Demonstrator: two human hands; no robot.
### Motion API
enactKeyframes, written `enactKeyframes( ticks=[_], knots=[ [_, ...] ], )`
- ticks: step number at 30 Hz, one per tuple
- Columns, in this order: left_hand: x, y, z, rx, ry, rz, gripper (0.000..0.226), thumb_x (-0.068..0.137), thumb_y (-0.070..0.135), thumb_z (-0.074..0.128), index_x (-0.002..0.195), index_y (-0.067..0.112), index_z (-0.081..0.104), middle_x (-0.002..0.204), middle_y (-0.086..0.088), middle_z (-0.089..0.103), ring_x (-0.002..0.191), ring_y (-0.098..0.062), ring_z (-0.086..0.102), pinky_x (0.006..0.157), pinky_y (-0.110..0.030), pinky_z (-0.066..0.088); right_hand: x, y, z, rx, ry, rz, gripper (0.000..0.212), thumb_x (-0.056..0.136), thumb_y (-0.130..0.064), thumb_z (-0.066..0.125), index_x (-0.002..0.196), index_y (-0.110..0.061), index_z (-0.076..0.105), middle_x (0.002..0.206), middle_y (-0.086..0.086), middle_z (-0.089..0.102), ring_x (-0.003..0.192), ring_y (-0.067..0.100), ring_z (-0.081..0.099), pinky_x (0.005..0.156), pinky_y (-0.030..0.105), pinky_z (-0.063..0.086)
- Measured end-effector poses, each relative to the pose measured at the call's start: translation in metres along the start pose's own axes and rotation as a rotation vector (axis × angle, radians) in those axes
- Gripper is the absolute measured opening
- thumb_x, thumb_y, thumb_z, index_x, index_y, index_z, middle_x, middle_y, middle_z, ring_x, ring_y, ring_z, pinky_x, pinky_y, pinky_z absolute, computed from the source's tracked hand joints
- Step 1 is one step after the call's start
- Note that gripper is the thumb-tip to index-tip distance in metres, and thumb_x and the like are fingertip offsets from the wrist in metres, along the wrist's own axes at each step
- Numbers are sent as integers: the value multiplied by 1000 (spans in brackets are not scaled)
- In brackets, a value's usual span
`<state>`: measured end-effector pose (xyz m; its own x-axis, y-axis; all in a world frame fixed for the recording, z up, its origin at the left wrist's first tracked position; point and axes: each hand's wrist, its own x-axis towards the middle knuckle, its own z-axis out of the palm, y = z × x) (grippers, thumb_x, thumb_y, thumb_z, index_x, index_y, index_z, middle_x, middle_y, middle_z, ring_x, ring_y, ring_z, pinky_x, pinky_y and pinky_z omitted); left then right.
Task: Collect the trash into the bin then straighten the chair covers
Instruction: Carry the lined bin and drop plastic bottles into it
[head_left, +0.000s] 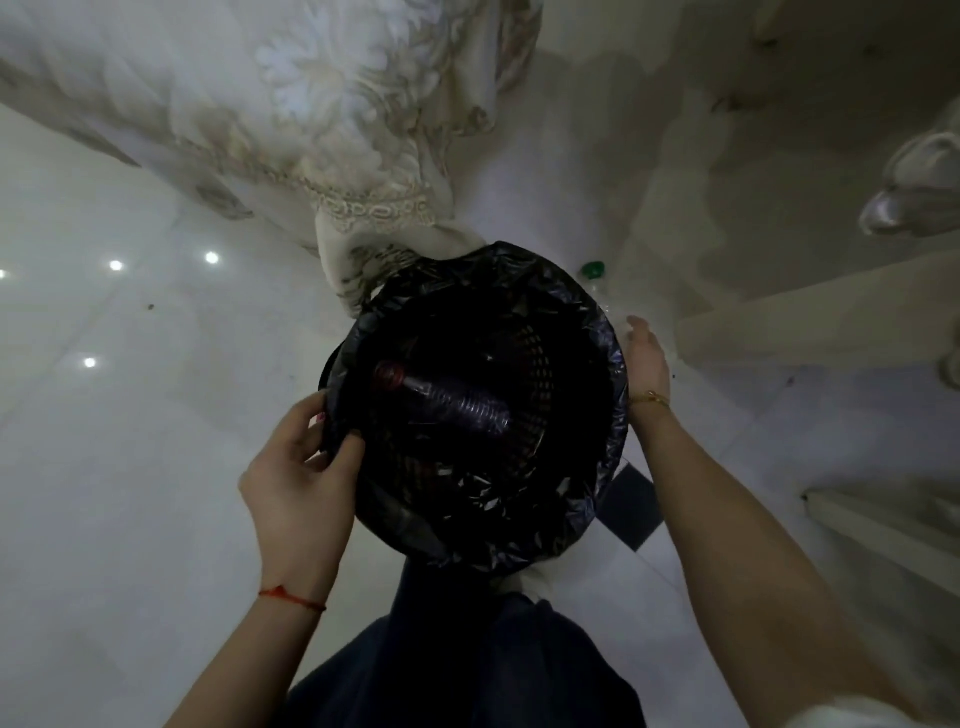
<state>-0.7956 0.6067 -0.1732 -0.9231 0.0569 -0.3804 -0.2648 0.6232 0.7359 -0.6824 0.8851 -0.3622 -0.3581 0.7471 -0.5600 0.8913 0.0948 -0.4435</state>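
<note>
A round black bin lined with a black plastic bag fills the middle of the view. A plastic bottle with a red cap lies inside it. My left hand grips the bin's left rim, fingers curled over the bag edge. My right hand is at the bin's right side, fingers extended and apart, holding nothing. Just beyond the bin's far right edge a clear bottle with a green cap lies on the floor. A cream embroidered cover hangs down at the upper left, its corner touching the bin's far rim.
The floor is glossy white tile with one dark tile near my right forearm. White draped furniture stands at the right. A knotted fabric bundle hangs at the far right.
</note>
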Motion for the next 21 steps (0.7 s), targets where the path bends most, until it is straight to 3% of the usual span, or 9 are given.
enactKeyframes(
  ticks=[3,5,15,21],
  knots=[
    [-8,12,-5,21,-13,-6,35,83,2,64,103,31,65,83,12,69,66,5,67,68,-15,55,-20,4,-26,-3,53,-48,68,84,-29,64,141,-9,33,132,20,49,116,36,50,92,38,44],
    [-17,24,-14,72,-20,20,33,82,4,64,107,25,67,80,15,67,66,12,63,69,-10,52,-40,2,-53,7,88,-86,75,79,-27,73,141,-11,33,131,17,51,115,32,52,90,36,45],
    [-101,129,-98,145,-40,60,37,78,3,63,113,14,68,83,0,70,66,4,60,64,4,38,-211,-71,-226,114,193,-261,76,77,-30,74,140,-10,36,133,10,52,118,24,52,98,41,45],
    [-169,205,-159,127,-89,96,36,77,5,63,110,18,68,85,3,71,74,-9,65,71,-8,45,-356,-136,-323,220,226,-449,74,79,-28,74,141,-15,36,136,2,50,118,15,51,100,37,45]
  ],
)
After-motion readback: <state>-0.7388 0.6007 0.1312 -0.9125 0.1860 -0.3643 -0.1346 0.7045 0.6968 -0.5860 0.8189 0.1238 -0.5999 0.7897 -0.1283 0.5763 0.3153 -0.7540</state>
